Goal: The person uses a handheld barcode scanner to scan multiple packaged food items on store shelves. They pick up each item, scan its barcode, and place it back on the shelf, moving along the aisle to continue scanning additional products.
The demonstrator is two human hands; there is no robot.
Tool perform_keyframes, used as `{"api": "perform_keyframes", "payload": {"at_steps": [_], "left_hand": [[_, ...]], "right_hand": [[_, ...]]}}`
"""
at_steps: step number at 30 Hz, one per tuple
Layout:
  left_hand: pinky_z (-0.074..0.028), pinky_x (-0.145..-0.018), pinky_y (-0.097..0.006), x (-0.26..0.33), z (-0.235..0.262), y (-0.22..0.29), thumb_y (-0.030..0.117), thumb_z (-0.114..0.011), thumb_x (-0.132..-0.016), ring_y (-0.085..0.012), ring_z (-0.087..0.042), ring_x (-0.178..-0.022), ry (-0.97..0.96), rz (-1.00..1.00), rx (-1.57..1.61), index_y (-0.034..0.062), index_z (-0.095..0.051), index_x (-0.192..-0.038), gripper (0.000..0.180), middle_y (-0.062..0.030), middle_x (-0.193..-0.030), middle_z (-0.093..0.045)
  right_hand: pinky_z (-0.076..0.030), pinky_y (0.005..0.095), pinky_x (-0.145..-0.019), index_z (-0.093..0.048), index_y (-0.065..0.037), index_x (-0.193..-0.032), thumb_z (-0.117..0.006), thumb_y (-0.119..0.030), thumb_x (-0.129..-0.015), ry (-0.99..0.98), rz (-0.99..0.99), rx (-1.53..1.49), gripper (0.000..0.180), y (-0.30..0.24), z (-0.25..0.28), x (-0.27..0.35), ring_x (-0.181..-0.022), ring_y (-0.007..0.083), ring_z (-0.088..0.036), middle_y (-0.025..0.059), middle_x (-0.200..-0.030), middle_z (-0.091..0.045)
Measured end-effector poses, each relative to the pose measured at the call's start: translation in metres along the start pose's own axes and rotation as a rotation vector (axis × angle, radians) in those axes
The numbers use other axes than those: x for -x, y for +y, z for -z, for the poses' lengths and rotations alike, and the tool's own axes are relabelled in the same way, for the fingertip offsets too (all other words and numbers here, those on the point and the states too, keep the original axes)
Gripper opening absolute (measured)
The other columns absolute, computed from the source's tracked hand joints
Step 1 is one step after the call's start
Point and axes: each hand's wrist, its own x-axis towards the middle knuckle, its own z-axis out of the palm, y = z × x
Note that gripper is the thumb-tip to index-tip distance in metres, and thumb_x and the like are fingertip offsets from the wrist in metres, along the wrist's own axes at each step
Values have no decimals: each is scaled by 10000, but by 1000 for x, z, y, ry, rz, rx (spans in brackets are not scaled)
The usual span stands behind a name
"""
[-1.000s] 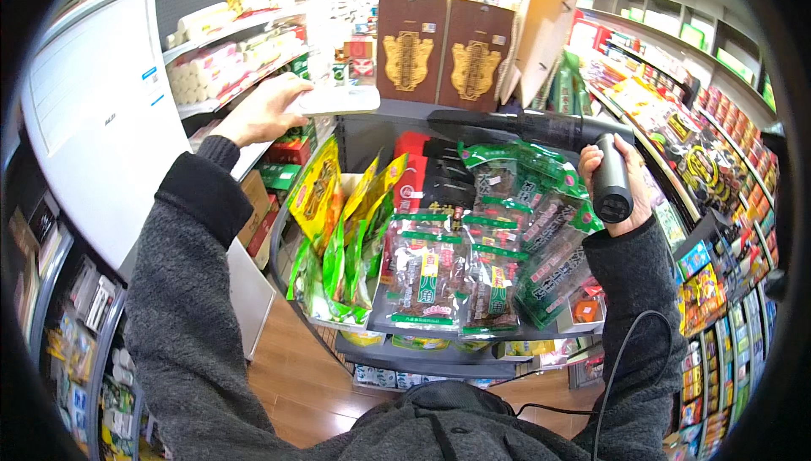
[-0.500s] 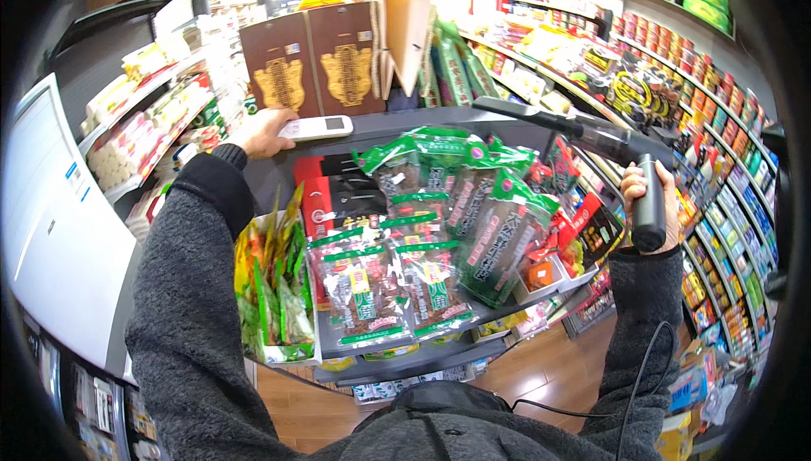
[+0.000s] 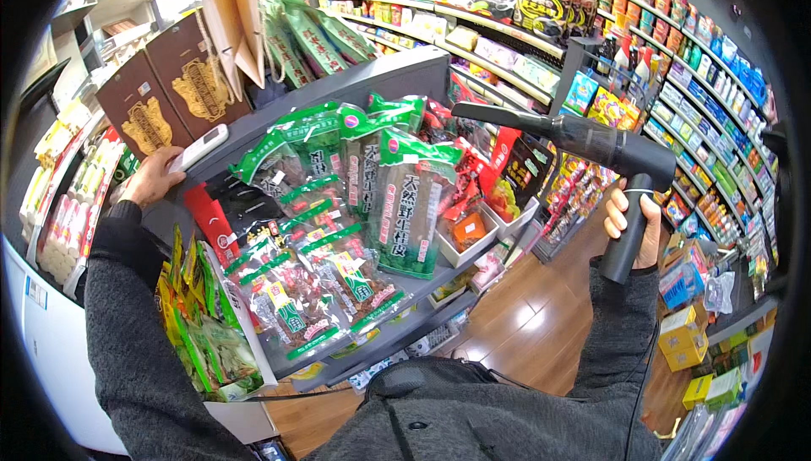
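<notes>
My right hand [image 3: 635, 226] is wrapped round the handle of a black handheld vacuum cleaner [image 3: 621, 153]. Its long flat nozzle points left, above the right side of the display shelf [image 3: 397, 73]. At the shelf's far left, the fingers of my left hand [image 3: 152, 177] close on the near end of a white remote control [image 3: 201, 147] on the raised back ledge. Between my arms lie clear packs of dried spice [image 3: 291, 309] and taller green-topped bags of bark [image 3: 410, 208]. A red and black packet [image 3: 211, 225] sits just below my left hand.
Brown boxes with gold figures [image 3: 148, 119] and a paper bag [image 3: 235, 22] stand behind the ledge. A white box of green and yellow packets [image 3: 207, 326] is at the left. Small open boxes [image 3: 473, 246] sit at the right edge. Stocked shelves [image 3: 701, 115] curve along the right.
The view has turned to the right, so the shelf appears tilted and further left. The vacuum cleaner stays raised in my right hand; my left hand stays at the remote control.
</notes>
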Motion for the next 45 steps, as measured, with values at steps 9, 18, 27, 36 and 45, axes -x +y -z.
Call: {"api": "perform_keyframes", "payload": {"at_steps": [9,18,27,36,45], "left_hand": [[-389,-1066,-396,0,-6,-18,76,-743,-755,-352,-494,-1264,8,-104,-72,47,-461,-1380,686,-196,-1340,-532],[-372,-1086,-400,14,15,-39,86,-734,-774,-338,-475,-1295,99,9,-242,50,-450,-1397,687,-184,-1386,-513],[-448,-983,-386,65,26,198,86,-745,-744,-318,-589,-1150,178,-402,-153,26,-581,-1252,538,-167,-1212,-629],[-279,-1140,-528,-4,-85,354,341,-873,-557,-291,-461,-1292,37,-893,-223,130,-450,-1386,954,-98,-1325,-513],[-264,-1136,-526,-24,-97,346,256,-910,-478,-255,-554,-1075,-79,-658,-162,175,-452,-1350,988,-44,-1025,-577]], "right_hand": [[-463,269,-519,-432,2,-1252,-569,-290,-926,8,11,23,458,15,27,55,-637,143,-481,72,-886,-465],[-479,274,-508,-428,-1,-1247,-581,-285,-921,88,28,-71,459,20,40,84,-612,150,-498,76,-873,-475],[-504,301,-453,-387,15,-1243,-625,-247,-883,46,17,4,505,22,60,97,-560,185,-544,110,-850,-506],[-524,311,-444,-374,54,-1221,-647,-218,-862,-48,-81,-69,527,15,80,54,-531,209,-566,133,-823,-536],[-531,330,-430,-369,68,-1227,-631,-190,-854,-106,-122,-118,524,14,103,35,-529,228,-579,143,-827,-538]]}}
